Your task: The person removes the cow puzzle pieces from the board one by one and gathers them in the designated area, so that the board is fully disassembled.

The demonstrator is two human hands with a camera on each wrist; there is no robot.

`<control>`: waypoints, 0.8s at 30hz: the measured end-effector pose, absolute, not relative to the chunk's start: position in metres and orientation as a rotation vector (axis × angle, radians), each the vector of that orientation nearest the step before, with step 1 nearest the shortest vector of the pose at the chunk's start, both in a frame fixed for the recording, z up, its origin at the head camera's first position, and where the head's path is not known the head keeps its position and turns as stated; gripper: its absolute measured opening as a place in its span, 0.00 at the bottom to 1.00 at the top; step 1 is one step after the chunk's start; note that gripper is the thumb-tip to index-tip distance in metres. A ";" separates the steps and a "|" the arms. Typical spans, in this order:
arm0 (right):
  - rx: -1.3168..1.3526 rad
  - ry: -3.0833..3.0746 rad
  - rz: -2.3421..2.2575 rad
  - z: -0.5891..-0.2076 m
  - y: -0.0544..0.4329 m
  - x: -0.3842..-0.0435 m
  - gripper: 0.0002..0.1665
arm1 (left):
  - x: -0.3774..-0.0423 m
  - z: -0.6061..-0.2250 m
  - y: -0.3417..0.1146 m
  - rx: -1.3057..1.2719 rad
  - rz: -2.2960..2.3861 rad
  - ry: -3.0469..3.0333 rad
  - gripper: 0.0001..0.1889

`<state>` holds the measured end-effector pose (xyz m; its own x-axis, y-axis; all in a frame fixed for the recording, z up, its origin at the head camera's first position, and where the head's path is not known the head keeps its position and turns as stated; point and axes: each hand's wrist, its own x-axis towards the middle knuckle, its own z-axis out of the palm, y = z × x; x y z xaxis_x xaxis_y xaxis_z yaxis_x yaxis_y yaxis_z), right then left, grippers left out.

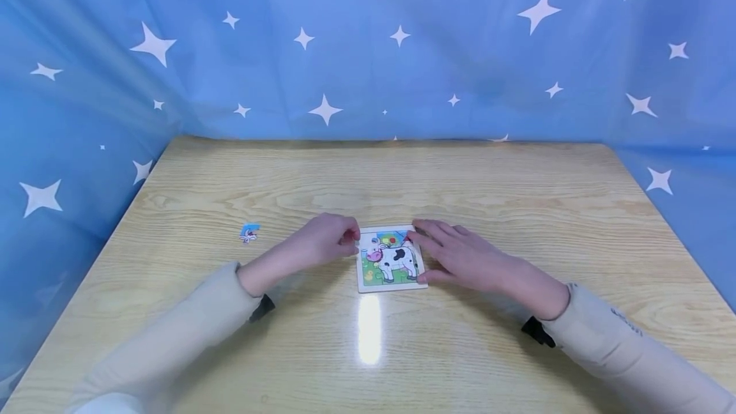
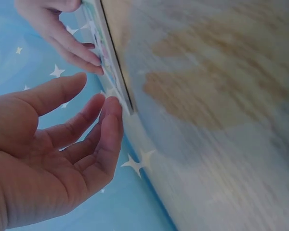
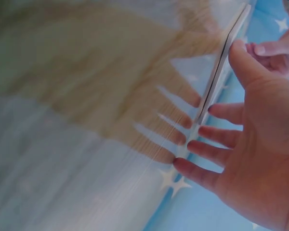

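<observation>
A small square cow jigsaw puzzle [image 1: 397, 257] with a pale border lies flat at mid-table. Its upper left part shows a pale patch beside the cow's head. At the left edge is my left hand [image 1: 330, 239], fingers loosely bent; in the left wrist view the palm [image 2: 48, 163] holds nothing, with fingertips close to the board's corner. My right hand [image 1: 460, 257] rests along the right edge, fingers spread and fairly straight, the fingertips reaching onto the border. A loose puzzle piece [image 1: 249, 233], blue and white with part of a drawn animal, lies left of the left hand.
The wooden table [image 1: 489, 190] has a glossy surface with a bright light reflection [image 1: 369, 331] in front of the puzzle. A blue curtain [image 1: 356, 69] with white stars hangs behind the table and at its sides.
</observation>
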<state>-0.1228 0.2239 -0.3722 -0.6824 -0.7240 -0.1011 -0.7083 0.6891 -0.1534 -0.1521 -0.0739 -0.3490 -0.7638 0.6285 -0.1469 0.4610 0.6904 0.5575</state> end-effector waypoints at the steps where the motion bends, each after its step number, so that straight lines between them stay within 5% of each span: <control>1: -1.180 2.746 -0.143 -0.372 0.224 -0.122 0.50 | -0.152 -0.350 -0.073 0.860 0.723 2.576 0.08; 24: -1.241 2.722 -0.158 -0.373 0.227 -0.122 0.44 | -0.151 -0.356 -0.057 0.894 0.681 2.636 0.10</control>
